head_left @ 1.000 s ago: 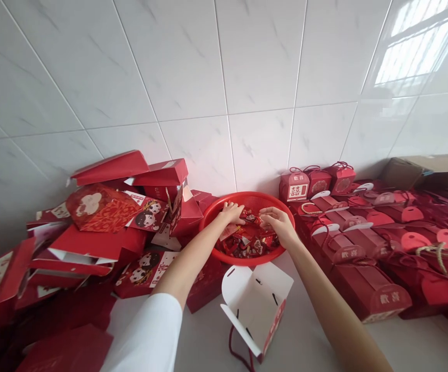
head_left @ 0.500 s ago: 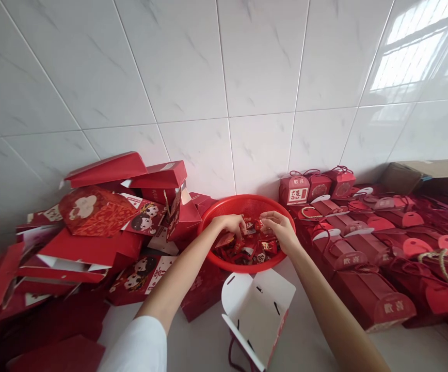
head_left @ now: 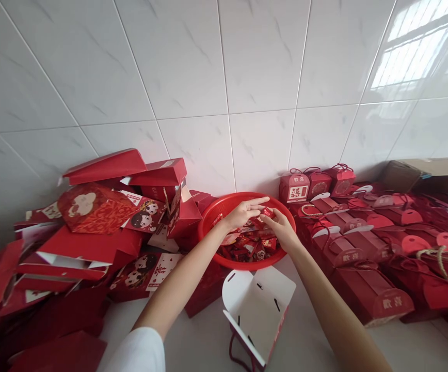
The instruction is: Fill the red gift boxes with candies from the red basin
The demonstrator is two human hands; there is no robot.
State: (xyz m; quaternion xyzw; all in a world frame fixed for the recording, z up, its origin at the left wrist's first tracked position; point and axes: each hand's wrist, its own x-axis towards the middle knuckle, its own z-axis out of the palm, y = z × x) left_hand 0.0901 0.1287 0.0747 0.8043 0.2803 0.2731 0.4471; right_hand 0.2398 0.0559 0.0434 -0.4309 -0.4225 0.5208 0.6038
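Note:
A round red plastic basket (head_left: 247,266) stands against the tiled wall, with many small red wrapped sweets (head_left: 249,248) in it. Over its middle, my left hand (head_left: 245,213) reaches across toward the right with its fingers stretched out. My right hand (head_left: 280,227) is above the basket's right side, its fingers closed around a red wrapped sweet (head_left: 267,212). The fingertips of both hands are close together. In front of the basket lies an open box (head_left: 260,315), white inside, with slotted flaps and a dark red cord.
Unfolded and partly folded red boxes (head_left: 88,248) are piled at the left. Rows of closed red gift boxes (head_left: 377,297) with cord handles fill the right side. A brown cardboard box (head_left: 429,175) sits at the far right by the wall.
My left hand has risen out of the sweets and moved right, toward my right hand, and its fingers have straightened. My right hand has stayed nearly in place.

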